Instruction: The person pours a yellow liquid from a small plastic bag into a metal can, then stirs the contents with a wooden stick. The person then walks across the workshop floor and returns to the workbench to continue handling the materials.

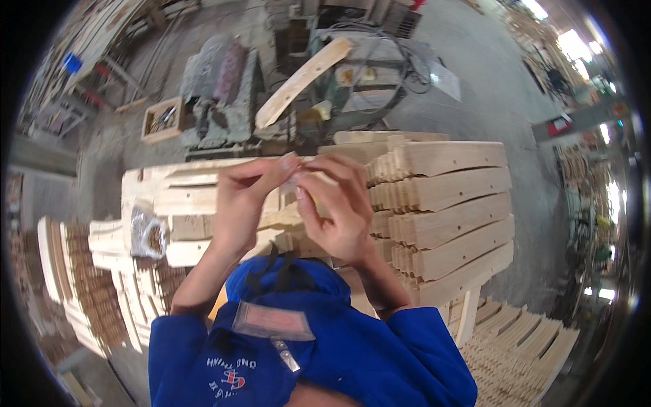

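Note:
My left hand (241, 200) and my right hand (341, 214) meet in front of my chest, above the light wooden pieces. Thumbs and fingertips of both are pinched close together. Between them shows something small and pale, too blurred to name. To the left of my left hand, a clear plastic bag (142, 229) with small brass-coloured bits lies on the wood. Beside my right hand are stacked curved wooden slats (454, 193), with small holes in their faces. More wooden pieces (186, 201) lie flat under and left of my hands.
Further stacks of slats stand at the lower left (71, 292) and lower right (522, 346). Beyond the bench are a dusty machine (220, 88), a wooden box (163, 120) with small items, and a long curved board (305, 81) near coiled cables (417, 68).

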`<act>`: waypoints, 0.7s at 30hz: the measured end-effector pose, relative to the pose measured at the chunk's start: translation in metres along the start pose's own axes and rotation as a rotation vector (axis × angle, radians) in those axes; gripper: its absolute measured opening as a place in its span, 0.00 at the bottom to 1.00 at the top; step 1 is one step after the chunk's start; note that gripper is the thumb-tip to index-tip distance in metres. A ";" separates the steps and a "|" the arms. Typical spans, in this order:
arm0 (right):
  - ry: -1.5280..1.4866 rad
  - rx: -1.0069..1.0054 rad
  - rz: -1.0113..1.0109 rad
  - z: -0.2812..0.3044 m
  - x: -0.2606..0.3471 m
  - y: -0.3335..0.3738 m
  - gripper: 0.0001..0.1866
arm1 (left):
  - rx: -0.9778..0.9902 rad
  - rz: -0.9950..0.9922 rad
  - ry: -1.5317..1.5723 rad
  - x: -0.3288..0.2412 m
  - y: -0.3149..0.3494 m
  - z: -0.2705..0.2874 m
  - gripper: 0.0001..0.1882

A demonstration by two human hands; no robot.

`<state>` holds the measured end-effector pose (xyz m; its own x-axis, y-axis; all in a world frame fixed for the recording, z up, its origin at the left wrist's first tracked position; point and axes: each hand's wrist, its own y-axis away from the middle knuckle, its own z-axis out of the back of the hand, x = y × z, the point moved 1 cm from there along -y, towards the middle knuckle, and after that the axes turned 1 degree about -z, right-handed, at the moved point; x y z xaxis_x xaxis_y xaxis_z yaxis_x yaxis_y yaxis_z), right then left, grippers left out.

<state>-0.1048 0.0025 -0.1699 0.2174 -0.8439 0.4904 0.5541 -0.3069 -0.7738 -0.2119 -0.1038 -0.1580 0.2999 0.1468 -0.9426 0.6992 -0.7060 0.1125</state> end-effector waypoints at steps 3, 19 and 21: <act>-0.008 -0.011 -0.033 -0.002 0.001 0.000 0.19 | 0.043 0.063 0.191 0.004 0.001 -0.004 0.10; -0.344 -0.252 -0.236 -0.041 -0.014 0.034 0.07 | -0.028 -0.173 0.133 0.036 0.018 0.001 0.04; -0.404 -0.273 -0.277 -0.043 -0.012 0.038 0.07 | -0.038 -0.208 0.132 0.040 0.015 0.008 0.06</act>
<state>-0.1208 -0.0178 -0.2229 0.4135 -0.4962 0.7634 0.4182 -0.6413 -0.6433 -0.1949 -0.1142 -0.1964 0.2271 0.3776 -0.8977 0.7779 -0.6250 -0.0661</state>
